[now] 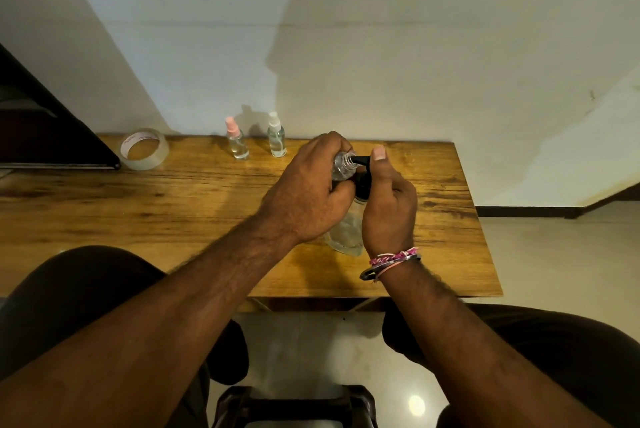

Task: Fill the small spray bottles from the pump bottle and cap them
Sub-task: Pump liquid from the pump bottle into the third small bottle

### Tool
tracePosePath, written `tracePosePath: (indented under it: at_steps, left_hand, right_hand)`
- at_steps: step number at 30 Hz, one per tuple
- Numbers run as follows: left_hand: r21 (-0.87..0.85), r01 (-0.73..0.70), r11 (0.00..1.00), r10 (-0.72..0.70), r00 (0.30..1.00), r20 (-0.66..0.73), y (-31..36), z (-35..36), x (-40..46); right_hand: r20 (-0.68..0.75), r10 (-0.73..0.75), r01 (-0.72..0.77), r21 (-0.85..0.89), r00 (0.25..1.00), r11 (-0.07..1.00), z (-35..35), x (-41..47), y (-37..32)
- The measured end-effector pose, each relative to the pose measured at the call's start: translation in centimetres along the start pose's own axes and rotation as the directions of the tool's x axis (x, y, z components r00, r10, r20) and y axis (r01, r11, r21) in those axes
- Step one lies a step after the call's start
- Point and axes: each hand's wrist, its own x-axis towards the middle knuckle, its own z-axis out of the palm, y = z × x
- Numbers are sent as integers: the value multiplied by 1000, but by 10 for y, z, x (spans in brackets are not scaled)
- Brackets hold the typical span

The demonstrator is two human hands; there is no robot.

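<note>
wooden table (173, 205) against a pale wall, and i'm looking down over both forearms at it. my left hand (308, 192) is curled round a small open spray bottle (343, 166), tipped so its bare threaded neck meets the black spout of the pump bottle (349, 230). that clear pump bottle stands on the table between my hands, mostly hidden behind them. my right hand (388, 205) is wrapped round its black pump head, thumb lying on top of the spout, ready to press as far as i can judge.

at the back edge, well apart from the work, stand two capped spray bottles, one with a pink cap (236, 140) and one with a white cap (276, 136), both looking filled. a roll of clear tape (143, 149) sits to the left.

what worries me: the neck and spout meet only loosely, so a hard press could squirt liquid past the opening onto the wood or my fingers. tilting the small bottle further could spill what's inside. i can't see its cap anywhere.
</note>
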Motion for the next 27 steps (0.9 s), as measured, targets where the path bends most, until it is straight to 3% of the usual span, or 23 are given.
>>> tracePosePath:
  at_steps: [19, 27]
  left_hand:
    - [30, 8, 1000, -8, 1000, -7, -6, 4, -3]
    - [2, 6, 1000, -6, 1000, -21, -3, 3, -1]
  right_hand:
    - [-57, -196, 193, -51, 979, 980, -1, 1, 16]
    - [-15, -134, 134, 10, 991, 991, 0, 2, 14]
